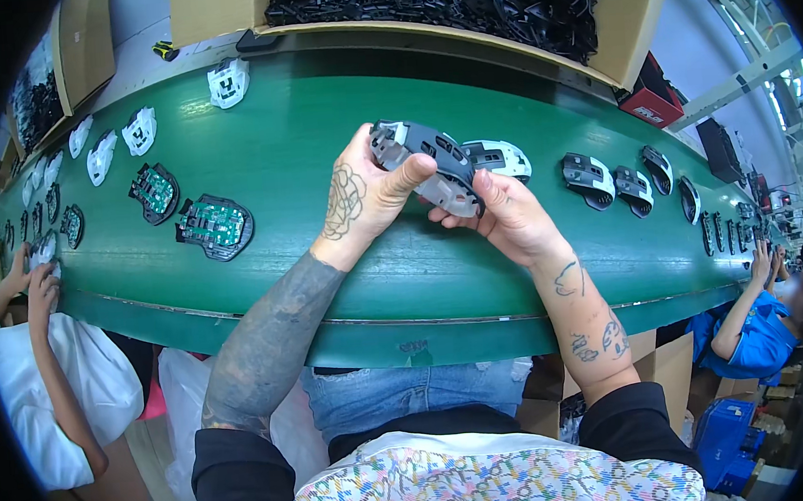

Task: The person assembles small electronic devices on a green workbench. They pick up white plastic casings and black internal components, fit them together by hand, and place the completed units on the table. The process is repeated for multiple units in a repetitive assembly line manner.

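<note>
The dark grey mouse shell (pixel 451 160) is raised above the green work surface (pixel 413 282), held between the person's two hands. The left hand (pixel 362 190) grasps its left end, thumb laid across the near side; that hand's other fingers are mostly behind the shell. The right hand (pixel 518 219) grips the right end between thumb and fingers, some fingertips hidden beneath. A translucent part (pixel 449 197) shows along the near side, partly covered by the left thumb, so how the two join cannot be told. Just beyond the right hand, a white-and-black mouse (pixel 507 157) is partly blocked by the shell. Left of the left hand lies a mouse base with a green circuit board (pixel 216 226); farther beyond, a white mouse cover (pixel 229 82). Right of the right hand stands a grey-and-white mouse (pixel 589 180). Beyond both hands, a cardboard box (pixel 208 14) of tangled black plastic parts (pixel 440 4) is cut off by the upper edge
</note>
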`<state>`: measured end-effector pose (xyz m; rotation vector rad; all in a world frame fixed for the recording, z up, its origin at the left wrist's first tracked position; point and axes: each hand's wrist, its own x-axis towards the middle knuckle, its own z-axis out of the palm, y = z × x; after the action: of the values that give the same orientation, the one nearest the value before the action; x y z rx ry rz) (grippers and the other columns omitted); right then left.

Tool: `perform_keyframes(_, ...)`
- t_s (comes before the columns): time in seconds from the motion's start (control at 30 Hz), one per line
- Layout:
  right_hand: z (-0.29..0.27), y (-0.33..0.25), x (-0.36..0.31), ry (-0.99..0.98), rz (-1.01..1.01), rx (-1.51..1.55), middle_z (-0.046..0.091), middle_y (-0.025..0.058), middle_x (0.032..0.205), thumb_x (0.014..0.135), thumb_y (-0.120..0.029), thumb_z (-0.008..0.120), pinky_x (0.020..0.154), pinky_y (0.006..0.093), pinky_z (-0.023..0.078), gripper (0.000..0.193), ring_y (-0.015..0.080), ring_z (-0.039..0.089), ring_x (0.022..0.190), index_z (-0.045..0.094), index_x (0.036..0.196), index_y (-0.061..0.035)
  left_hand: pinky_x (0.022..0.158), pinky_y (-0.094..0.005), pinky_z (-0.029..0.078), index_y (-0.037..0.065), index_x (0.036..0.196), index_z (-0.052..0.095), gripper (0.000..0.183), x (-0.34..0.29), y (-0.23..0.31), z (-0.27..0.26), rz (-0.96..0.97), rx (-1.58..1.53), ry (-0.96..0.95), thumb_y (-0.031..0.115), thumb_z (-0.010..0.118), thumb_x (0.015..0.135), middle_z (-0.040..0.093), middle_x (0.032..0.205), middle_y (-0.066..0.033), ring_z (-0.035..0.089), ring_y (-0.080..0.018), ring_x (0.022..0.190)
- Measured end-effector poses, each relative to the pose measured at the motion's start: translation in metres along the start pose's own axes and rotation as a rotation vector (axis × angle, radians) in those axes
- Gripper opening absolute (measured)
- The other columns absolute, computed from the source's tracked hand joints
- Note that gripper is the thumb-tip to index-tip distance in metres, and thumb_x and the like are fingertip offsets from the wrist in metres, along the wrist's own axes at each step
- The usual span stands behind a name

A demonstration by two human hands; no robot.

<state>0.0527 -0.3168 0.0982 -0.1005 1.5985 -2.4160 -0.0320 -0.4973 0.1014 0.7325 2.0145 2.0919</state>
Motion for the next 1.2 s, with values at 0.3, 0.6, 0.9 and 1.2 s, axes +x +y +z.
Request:
perform_keyframes(0.3,0.009,-0.003,0.004,0.036,0.109,0.132,0.065,0.0116,0.100,0.097,-0.047,0.043,0.076,0.0226,0.051,0.053,0.0127,0.063,0.085,0.059,0.109,0.0009,0.075,-0.0249,0.048,0.003,0.107,0.053,0.054,0.004,0.004,0.010,0.113,-0.238,0.132,0.038,0.079,0.075,0.060,0.093,-0.0029,0.058,-0.0117,0.086)
perform_keyframes(0.6,0.009,0.002,0.004,0.023,0.120,0.094,0.066,0.0107,0.099,0.097,-0.046,0.044,0.074,0.0227,0.050,0.050,0.0114,0.062,0.082,0.060,0.108,0.0003,0.072,-0.0195,0.043,0.008,0.105,0.053,0.040,0.000,0.004,-0.001,0.026,-0.293,0.048,0.028,0.077,0.080,0.056,0.088,0.0023,0.051,-0.0051,0.080)
perform_keyframes(0.9,0.013,-0.007,0.003,0.200,0.077,-0.193,0.064,0.0060,0.097,0.095,-0.038,0.054,0.067,0.0218,0.050,0.039,0.0094,0.061,0.083,0.061,0.108,-0.0013,0.073,-0.0205,0.046,0.006,0.109,0.056,0.040,0.003,0.013,-0.007,-0.022,-0.174,-0.038,0.021,0.077,0.079,0.059,0.092,0.0001,0.055,-0.0059,0.084)
perform_keyframes(1.2,0.028,-0.008,0.001,0.354,-0.486,-0.751,0.067,0.0070,0.097,0.082,-0.013,0.072,0.069,0.0255,0.055,0.025,0.0132,0.064,0.087,0.068,0.105,-0.0011,0.070,-0.0214,0.047,0.006,0.102,0.057,0.034,0.003,0.005,-0.008,-0.022,-0.091,0.064,0.017,0.078,0.078,0.061,0.086,0.0001,0.057,-0.0069,0.079)
